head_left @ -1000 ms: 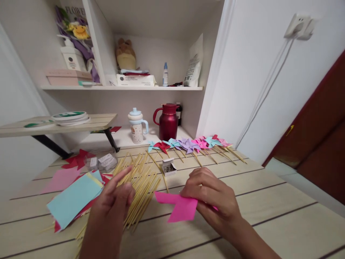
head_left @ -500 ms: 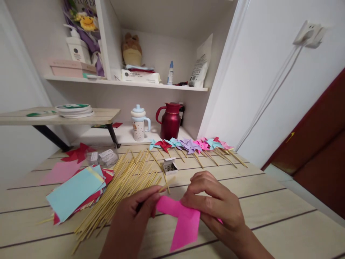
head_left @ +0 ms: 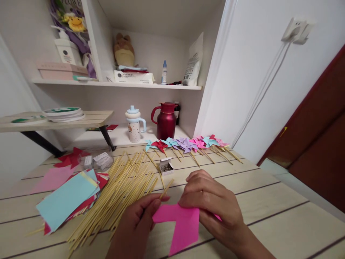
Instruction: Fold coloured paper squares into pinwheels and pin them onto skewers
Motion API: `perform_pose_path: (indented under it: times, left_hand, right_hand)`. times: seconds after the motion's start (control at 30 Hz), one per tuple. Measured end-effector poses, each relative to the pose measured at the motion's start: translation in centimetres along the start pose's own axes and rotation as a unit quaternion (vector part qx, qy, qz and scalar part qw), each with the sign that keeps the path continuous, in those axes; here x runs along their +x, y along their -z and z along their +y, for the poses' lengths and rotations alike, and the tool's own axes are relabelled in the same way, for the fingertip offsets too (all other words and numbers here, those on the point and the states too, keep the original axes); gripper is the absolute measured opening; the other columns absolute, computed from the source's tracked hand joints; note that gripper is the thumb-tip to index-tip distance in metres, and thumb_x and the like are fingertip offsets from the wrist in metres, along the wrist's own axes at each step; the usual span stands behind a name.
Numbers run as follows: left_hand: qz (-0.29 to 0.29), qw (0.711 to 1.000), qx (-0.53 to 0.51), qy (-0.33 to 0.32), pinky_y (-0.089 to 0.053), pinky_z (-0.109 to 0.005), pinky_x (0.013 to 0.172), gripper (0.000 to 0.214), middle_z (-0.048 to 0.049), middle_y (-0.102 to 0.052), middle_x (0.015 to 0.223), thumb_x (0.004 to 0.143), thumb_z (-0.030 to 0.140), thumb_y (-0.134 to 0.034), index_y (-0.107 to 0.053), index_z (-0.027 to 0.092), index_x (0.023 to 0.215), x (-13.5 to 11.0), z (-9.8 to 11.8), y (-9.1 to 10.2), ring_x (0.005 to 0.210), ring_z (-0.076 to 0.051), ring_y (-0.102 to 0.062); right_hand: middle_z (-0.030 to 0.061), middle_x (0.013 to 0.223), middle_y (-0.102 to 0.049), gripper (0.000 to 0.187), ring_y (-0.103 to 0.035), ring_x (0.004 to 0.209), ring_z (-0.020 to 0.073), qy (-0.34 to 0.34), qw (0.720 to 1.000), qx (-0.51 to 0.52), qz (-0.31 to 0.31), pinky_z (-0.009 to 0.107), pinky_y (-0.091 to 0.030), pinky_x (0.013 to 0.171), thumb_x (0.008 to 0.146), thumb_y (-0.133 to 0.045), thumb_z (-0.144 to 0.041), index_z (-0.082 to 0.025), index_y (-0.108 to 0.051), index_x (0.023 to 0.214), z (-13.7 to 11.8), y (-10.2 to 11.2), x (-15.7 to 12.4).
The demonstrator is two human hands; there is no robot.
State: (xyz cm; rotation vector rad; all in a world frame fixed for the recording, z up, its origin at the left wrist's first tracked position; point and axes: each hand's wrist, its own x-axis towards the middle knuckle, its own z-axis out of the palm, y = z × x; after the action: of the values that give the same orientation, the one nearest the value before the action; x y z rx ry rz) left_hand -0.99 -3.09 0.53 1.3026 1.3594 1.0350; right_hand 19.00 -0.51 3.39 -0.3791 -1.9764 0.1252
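Note:
My left hand (head_left: 142, 212) pinches a thin wooden stick (head_left: 167, 189) whose tip sticks out past the fingers, close to the left arm of a bright pink paper pinwheel (head_left: 185, 225). The pinwheel's upper right part is gripped by my right hand (head_left: 212, 201), fingers curled over it; a bit of pink shows below the palm. Whether the left fingers also touch the paper is hard to see. Beyond the hands stands a small open white box (head_left: 166, 167) of metal pins. Many loose sticks (head_left: 115, 198) lie beside my left hand.
Finished pinwheels (head_left: 185, 144) lie in a row along the table's back. Coloured paper sheets (head_left: 67, 201) and clear plastic boxes (head_left: 102, 160) are at the left. A red jug (head_left: 166, 122) and a child's cup (head_left: 134, 126) stand behind, under the shelf (head_left: 118, 84).
The view has shifted a little. The stick tip in my left hand now points up more steeply, and the pink pinwheel lies flatter to view, still in my right hand.

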Motion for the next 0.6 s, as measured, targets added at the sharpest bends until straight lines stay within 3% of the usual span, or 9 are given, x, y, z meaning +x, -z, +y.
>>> perform_pose_path:
  times: [0.17, 0.3, 0.47, 0.6]
  left_hand:
    - [-0.011, 0.998, -0.064, -0.013, -0.047, -0.023, 0.066, 0.03, -0.0029, -0.075, 0.099, 0.068, 0.029, -0.068, -0.077, 0.026, 0.096, -0.2, 0.5, 0.0, 0.084, -0.019, -0.064]
    - [-0.024, 0.996, -0.079, -0.036, -0.047, -0.025, 0.066, 0.022, -0.0038, -0.075, 0.086, 0.068, 0.029, -0.066, -0.078, 0.023, 0.086, -0.6, 1.2, -0.4, 0.077, -0.019, -0.062]
    - [-0.005, 0.993, -0.116, -0.007, -0.045, -0.026, 0.064, 0.027, -0.0048, -0.073, 0.081, 0.065, 0.033, -0.068, -0.077, 0.021, 0.087, -1.1, 0.9, -1.1, 0.071, -0.018, -0.059]
    - [-0.025, 0.994, -0.11, -0.003, -0.033, -0.022, 0.054, 0.03, -0.0012, -0.063, 0.067, 0.067, 0.036, -0.068, -0.076, 0.019, 0.09, -1.0, 0.6, -1.3, 0.058, -0.012, -0.045]
  right_hand:
    - [0.0068, 0.078, -0.068, 0.025, -0.057, 0.073, 0.017, -0.008, 1.0, 0.002, -0.007, 0.039, -0.048, 0.074, 0.081, -0.055, 0.003, -0.013, -0.071, 0.091, 0.0, 0.2, -0.2]
    - [0.0067, 0.078, -0.068, 0.023, -0.057, 0.072, 0.0165, -0.011, 1.0, 0.003, 0.006, 0.038, -0.048, 0.074, 0.082, -0.056, 0.002, -0.013, -0.071, 0.091, 0.1, 0.2, -0.2]
    - [0.0065, 0.078, -0.068, 0.018, -0.058, 0.072, 0.0165, -0.011, 1.0, 0.002, 0.014, 0.038, -0.048, 0.074, 0.085, -0.057, -0.002, -0.013, -0.07, 0.09, 0.0, 0.2, -0.1]
    - [0.0054, 0.077, -0.068, 0.014, -0.059, 0.072, 0.0161, -0.013, 1.0, 0.005, 0.023, 0.038, -0.049, 0.074, 0.089, -0.057, -0.008, -0.014, -0.069, 0.09, 0.0, 0.2, 0.0]
